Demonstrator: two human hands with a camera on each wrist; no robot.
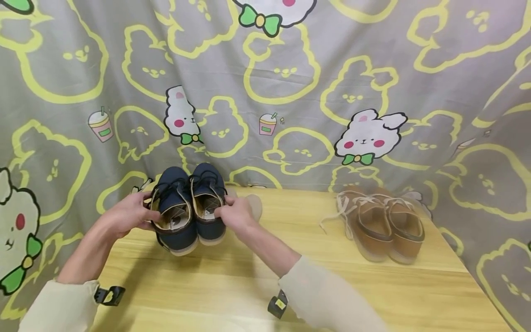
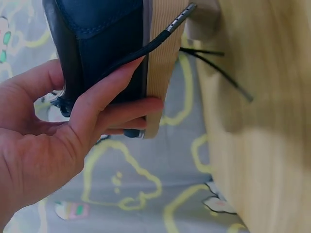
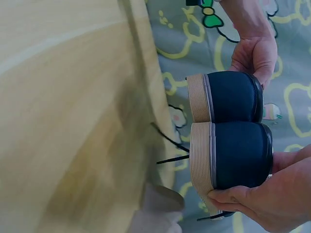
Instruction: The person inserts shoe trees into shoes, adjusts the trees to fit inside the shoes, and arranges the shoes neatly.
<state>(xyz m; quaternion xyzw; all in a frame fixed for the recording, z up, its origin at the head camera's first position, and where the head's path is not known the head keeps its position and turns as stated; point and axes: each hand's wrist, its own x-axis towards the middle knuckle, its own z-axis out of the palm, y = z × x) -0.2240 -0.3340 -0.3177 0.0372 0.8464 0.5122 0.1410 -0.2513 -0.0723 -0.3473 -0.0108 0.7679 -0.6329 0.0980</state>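
Fingers hold on both sides: left hand grips the left navy shoe, right hand grips the right navy shoe at its opening. Pair touches side by side, left of centre in head frame, soles off the wooden table. Tan shoes rest on it, right of frame.

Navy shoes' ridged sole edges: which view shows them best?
The right wrist view: both ridged sole edges face it at the heels. Left wrist shows one, partly behind a finger; head, only thin strips below the heels.
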